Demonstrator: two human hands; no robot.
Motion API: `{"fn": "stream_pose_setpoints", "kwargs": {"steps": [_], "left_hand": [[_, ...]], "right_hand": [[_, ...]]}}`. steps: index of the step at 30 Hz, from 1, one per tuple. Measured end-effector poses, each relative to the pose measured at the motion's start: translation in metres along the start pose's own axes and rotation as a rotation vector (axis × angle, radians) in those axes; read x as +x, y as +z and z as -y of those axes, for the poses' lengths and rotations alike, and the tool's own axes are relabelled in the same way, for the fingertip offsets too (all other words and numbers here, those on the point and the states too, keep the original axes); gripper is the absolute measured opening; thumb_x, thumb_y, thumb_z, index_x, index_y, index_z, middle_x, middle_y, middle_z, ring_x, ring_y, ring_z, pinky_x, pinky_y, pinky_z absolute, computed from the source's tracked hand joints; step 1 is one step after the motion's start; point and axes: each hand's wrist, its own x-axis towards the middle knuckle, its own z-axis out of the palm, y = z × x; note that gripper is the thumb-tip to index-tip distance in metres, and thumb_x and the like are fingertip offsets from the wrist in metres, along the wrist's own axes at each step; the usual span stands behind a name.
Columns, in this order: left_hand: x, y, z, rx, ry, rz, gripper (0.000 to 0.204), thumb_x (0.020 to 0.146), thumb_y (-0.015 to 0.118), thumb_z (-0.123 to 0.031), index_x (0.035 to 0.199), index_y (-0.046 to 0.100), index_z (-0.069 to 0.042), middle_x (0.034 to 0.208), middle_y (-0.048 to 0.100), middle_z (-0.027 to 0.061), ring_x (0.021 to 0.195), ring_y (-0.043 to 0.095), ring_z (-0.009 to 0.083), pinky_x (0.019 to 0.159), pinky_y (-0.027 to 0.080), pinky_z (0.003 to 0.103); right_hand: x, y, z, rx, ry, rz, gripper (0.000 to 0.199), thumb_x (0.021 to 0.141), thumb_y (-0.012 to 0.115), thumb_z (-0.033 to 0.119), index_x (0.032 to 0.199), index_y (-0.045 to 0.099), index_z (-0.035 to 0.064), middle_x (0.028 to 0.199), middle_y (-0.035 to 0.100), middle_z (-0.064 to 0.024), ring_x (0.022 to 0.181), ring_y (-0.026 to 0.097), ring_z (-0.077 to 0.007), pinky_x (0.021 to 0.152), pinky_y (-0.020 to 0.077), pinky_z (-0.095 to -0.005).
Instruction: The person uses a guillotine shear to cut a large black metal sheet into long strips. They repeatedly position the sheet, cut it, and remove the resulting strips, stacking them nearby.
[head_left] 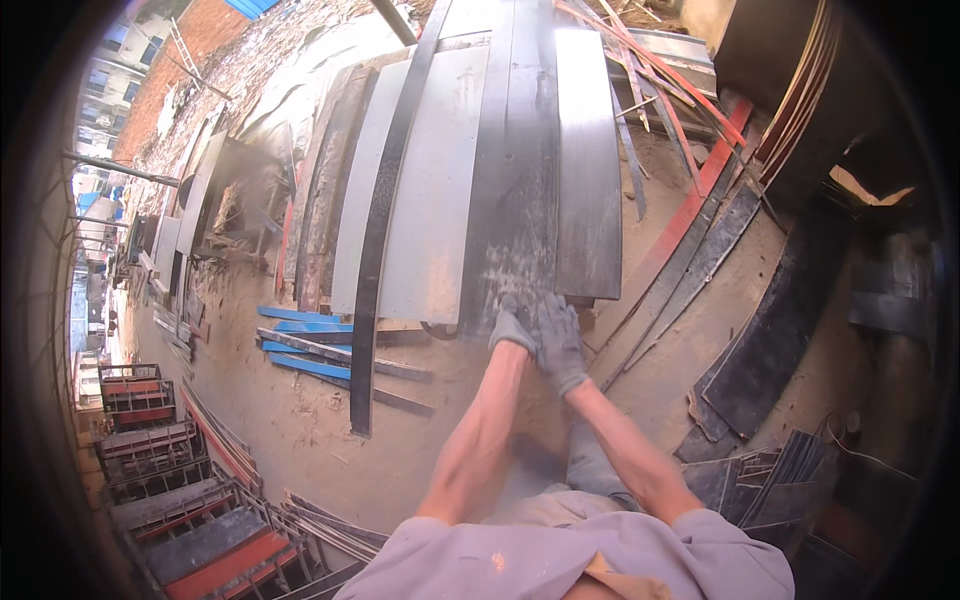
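Note:
Both my hands wear grey gloves and rest side by side at the near end of a long, dusty dark board (pixel 513 200). My left hand (pixel 511 328) is on the left part of that end, its fingers blurred and partly hidden. Close against it, my right hand (pixel 560 345) has its fingers stretched forward over the board's surface. Left of the dark board lies a wide light-grey panel (pixel 435 190), crossed lengthwise by a narrow black strip (pixel 383 200). A shorter grey-black board (pixel 588 180) lies on the right.
Blue and dark strips (pixel 310 345) lie on the ground at left. Red and black lengths (pixel 690 210) slant across the right side, near a curved black sheet (pixel 765 340). Stacked racks with red and grey panels (pixel 225 550) stand at lower left.

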Motion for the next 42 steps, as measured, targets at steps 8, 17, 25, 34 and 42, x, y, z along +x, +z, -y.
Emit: {"fn": "stream_pose_setpoints", "kwargs": {"steps": [8, 17, 25, 34, 42], "left_hand": [[-0.094, -0.017, -0.086, 1.925, 0.483, -0.277, 0.033, 0.085, 0.068, -0.029, 0.112, 0.067, -0.009, 0.120, 0.067, 0.0120, 0.109, 0.063, 0.0282, 0.095, 0.050, 0.040], [-0.048, 0.006, -0.165, 2.287, 1.475, 0.384, 0.032, 0.087, 0.062, -0.019, 0.114, 0.068, -0.003, 0.127, 0.063, 0.0170, 0.128, 0.052, 0.0351, 0.109, 0.040, 0.043], [0.000, 0.070, -0.190, 2.235, 1.532, 0.388, 0.026, 0.087, 0.064, -0.016, 0.112, 0.071, -0.010, 0.125, 0.065, 0.0110, 0.123, 0.056, 0.0313, 0.100, 0.048, 0.041], [0.076, 0.151, -0.219, 2.174, 1.561, 0.396, 0.023, 0.087, 0.065, -0.019, 0.107, 0.073, -0.012, 0.122, 0.066, 0.0099, 0.120, 0.059, 0.0290, 0.099, 0.049, 0.039], [0.136, 0.233, -0.240, 2.146, 1.573, 0.331, 0.023, 0.088, 0.063, -0.020, 0.108, 0.073, -0.013, 0.119, 0.068, 0.0069, 0.112, 0.064, 0.0245, 0.095, 0.052, 0.036]], "right_hand": [[0.055, 0.057, -0.006, -0.105, 0.097, -0.292, 0.056, 0.091, 0.049, 0.019, 0.142, 0.042, -0.0029, 0.152, 0.034, -0.0220, 0.139, 0.031, -0.0429, 0.117, 0.0217, -0.0531], [0.114, 0.054, -0.035, -0.207, 0.183, -0.082, 0.061, 0.088, 0.053, 0.021, 0.142, 0.041, -0.0053, 0.152, 0.033, -0.0230, 0.138, 0.032, -0.0440, 0.116, 0.0227, -0.0529], [0.191, 0.054, -0.073, -0.272, 0.125, -0.120, 0.067, 0.088, 0.056, 0.029, 0.144, 0.039, -0.0041, 0.152, 0.033, -0.0240, 0.137, 0.033, -0.0443, 0.116, 0.0226, -0.0526], [0.294, 0.061, -0.127, -0.311, 0.130, -0.136, 0.061, 0.088, 0.056, 0.030, 0.142, 0.045, 0.0012, 0.149, 0.037, -0.0224, 0.134, 0.036, -0.0448, 0.115, 0.0238, -0.0533], [0.387, 0.061, -0.165, -0.349, 0.175, -0.106, 0.049, 0.095, 0.046, 0.022, 0.138, 0.048, -0.0016, 0.146, 0.042, -0.0217, 0.134, 0.038, -0.0410, 0.115, 0.0260, -0.0486]]}}
